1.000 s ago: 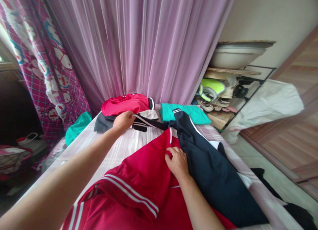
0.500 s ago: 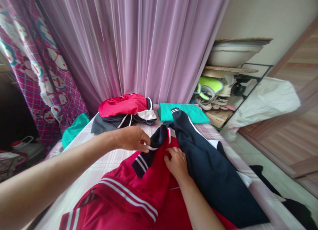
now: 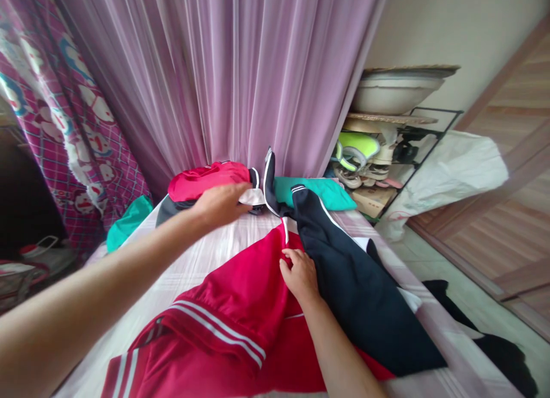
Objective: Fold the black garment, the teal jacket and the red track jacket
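Observation:
A red and dark navy jacket [image 3: 240,283] with white-striped ribbed bands lies spread over the table. Its navy sleeve [image 3: 356,278] stretches along the right side. At the far end, a narrow navy piece with white edging [image 3: 269,183], apparently the collar, stands up in the air. My left hand [image 3: 223,204], somewhat blurred, hovers left of that piece with fingers stretched out and nothing in them. Near the white trim below the collar, my right hand [image 3: 299,275] rests on the red cloth, its fingers curled and gripping the fabric.
Folded red and grey clothes [image 3: 206,180] sit at the back left, and a folded teal garment [image 3: 318,193] at the back right. A purple curtain [image 3: 240,71] hangs behind the table. To the right stands a rack [image 3: 436,131] with shoes and a basin [image 3: 387,91].
My left hand has let go of the navy collar piece and moved up and left. That piece has flipped from lying over the red cloth to standing upright. My right hand stays on the jacket.

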Demonstrator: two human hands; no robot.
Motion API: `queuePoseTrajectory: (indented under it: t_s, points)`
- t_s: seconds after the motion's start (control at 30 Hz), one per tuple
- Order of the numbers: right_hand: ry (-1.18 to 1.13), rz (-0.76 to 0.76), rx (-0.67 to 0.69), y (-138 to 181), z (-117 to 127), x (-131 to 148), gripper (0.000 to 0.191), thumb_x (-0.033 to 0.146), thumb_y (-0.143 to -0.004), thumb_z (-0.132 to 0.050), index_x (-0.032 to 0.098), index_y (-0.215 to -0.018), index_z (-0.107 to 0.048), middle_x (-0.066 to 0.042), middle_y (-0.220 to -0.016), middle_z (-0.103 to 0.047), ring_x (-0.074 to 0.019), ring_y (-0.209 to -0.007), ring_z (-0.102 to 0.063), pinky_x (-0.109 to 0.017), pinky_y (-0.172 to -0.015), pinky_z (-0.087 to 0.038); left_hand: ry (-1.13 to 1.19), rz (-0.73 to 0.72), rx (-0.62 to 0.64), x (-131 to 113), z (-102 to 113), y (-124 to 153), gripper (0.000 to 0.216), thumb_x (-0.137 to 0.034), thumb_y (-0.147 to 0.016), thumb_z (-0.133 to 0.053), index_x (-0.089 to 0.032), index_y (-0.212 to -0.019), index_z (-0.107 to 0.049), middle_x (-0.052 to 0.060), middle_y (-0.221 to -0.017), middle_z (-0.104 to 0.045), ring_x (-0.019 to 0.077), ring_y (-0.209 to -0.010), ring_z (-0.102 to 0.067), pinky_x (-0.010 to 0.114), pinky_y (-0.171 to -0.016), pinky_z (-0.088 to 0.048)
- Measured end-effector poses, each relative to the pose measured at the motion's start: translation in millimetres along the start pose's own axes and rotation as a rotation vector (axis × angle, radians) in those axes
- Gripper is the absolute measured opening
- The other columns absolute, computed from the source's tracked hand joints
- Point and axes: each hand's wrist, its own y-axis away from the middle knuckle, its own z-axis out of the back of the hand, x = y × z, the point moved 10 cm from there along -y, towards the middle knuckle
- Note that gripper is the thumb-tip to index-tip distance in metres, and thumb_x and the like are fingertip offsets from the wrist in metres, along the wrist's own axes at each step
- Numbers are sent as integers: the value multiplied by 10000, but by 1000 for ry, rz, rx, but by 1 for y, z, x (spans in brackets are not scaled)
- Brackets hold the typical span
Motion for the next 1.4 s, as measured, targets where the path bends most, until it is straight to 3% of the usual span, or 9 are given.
queuePoseTrajectory:
  t_s: [0.13,0.23,0.43,0.67,0.97,1.07,1.2,1.3,1.4]
  points:
    - [-46,27,-61,-1,2,-4,236,200,-867,-548,202,-1035,-713,-67,-1015,-725,-200,-975,-645,-303,-880,-443,240,-169,473,-24,-105,111,227,-391,-851,-617,-277,-989,-756,0,-954,-772,183,-858,-702,262,-772,-497]
    - [-40,21,-62,-2,1,-7,234,208,-872,-534,201,-1015,-720,-75,-1016,-726,-197,-956,-651,-297,-869,-453,408,-273,604,-20,-130,163,244,-398,-775,-716,-266,-976,-751,-3,-964,-754,173,-864,-681,247,-764,-483]
    - [-16,4,-18,-5,-4,-10,236,229,-871,-532,202,-984,-737,-79,-1011,-732,-208,-939,-654,-302,-850,-461,399,-338,622,-1,-146,185,426,-410,-680,-812,-246,-1060,-709,25,-1044,-690,202,-941,-625,286,-855,-465]
    - [-38,-20,-24,-5,-3,-15,264,238,-879,-503,211,-965,-750,-77,-1004,-731,-196,-917,-647,-285,-835,-461,268,-381,465,-9,-146,188,468,-409,-650,-843,-238,-1042,-654,29,-1059,-651,222,-962,-604,319,-880,-441]
    - [-124,-81,-38,-6,0,-20,314,290,-886,-463,191,-956,-753,-91,-1022,-737,-213,-961,-650,-304,-878,-472,-67,-526,323,-39,-136,214,192,-208,-916,-521,-156,-1050,-649,124,-1006,-681,236,-860,-620,363,-786,-476]
    - [-191,-143,-67,-6,3,-28,405,344,-929,-381,191,-950,-755,-106,-1032,-740,-214,-993,-656,-308,-903,-476,-75,-496,323,-37,-136,212,283,-101,-941,-389,-160,-1025,-653,107,-969,-699,202,-800,-634,326,-754,-476]
    - [-256,-168,-87,-8,6,-34,506,378,-954,-288,178,-971,-753,-127,-1052,-744,-218,-1037,-661,-317,-941,-473,47,-241,265,8,-109,175,284,-160,-961,-401,-200,-1121,-632,75,-1040,-717,195,-891,-672,289,-784,-484]
    - [-267,-187,-92,-9,6,-39,531,389,-952,-267,165,-1007,-746,-139,-1066,-744,-226,-1048,-665,-331,-954,-475,155,215,73,93,-77,139,283,-349,-969,-446,-191,-1103,-638,70,-1058,-723,215,-966,-667,291,-836,-469]
    - [-267,-178,-84,-9,4,-38,530,382,-952,-267,154,-1036,-738,-141,-1078,-743,-225,-1052,-666,-334,-952,-481,165,425,46,158,-79,121,371,-329,-974,-396,-85,-1168,-597,114,-988,-728,209,-898,-671,301,-791,-468]
